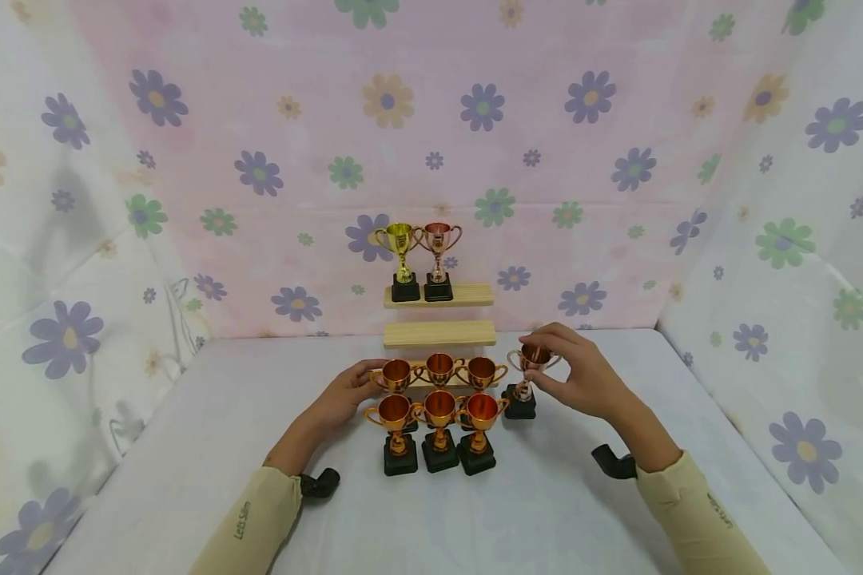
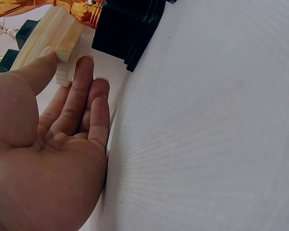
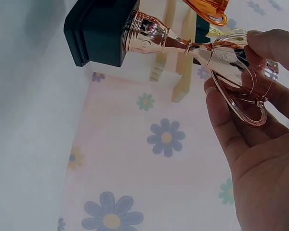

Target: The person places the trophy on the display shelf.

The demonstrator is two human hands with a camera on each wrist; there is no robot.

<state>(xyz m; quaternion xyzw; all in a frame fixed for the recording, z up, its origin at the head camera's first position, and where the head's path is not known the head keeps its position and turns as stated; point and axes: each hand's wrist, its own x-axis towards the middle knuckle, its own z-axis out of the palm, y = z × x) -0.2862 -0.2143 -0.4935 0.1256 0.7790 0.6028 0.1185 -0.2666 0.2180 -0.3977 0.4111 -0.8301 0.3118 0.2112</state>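
Note:
My right hand (image 1: pixel 582 371) pinches the cup of a rose-gold trophy (image 3: pixel 156 36) between thumb and fingers. The trophy is upright to the right of a stepped wooden stand (image 1: pixel 440 334), its black base at or just above the table; contact cannot be made out. My left hand (image 1: pixel 345 395) is at the stand's left end. Its thumb touches the wood, while the other fingers extend loosely beside it. In front of the stand are two rows of bronze-coloured trophies (image 1: pixel 440 407) on black bases. A gold trophy (image 1: pixel 400 238) and another rose-gold trophy (image 1: pixel 437 238) stand on the top step.
A white cloth (image 1: pixel 331 527) covers the table. Flower-patterned fabric (image 1: pixel 431 120) hangs behind and at both sides. Black wrist mounts (image 1: pixel 321 484) show at both sleeves. The front trophies partly hide the back row's bases and the lowest step.

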